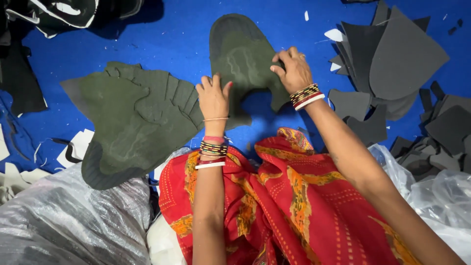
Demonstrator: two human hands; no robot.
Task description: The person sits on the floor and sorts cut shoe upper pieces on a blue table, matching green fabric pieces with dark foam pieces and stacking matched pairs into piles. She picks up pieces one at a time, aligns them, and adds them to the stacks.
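Observation:
A dark green fabric cut piece (240,54), rounded at the top, lies flat on the blue surface (171,34). My left hand (213,98) presses on its lower left edge with fingers spread. My right hand (293,68) pinches its right edge between thumb and fingers. Both wrists wear several bangles. To the left lies a fanned stack of the same green cut pieces (132,118), close to my left hand but apart from it.
A pile of dark grey cut pieces (392,59) sits at the right, with more grey scraps (441,132) below it. Clear plastic bags (64,221) lie at lower left and a clear plastic bag (436,196) at lower right. Red patterned cloth (294,206) covers my lap. Black material (59,14) lies top left.

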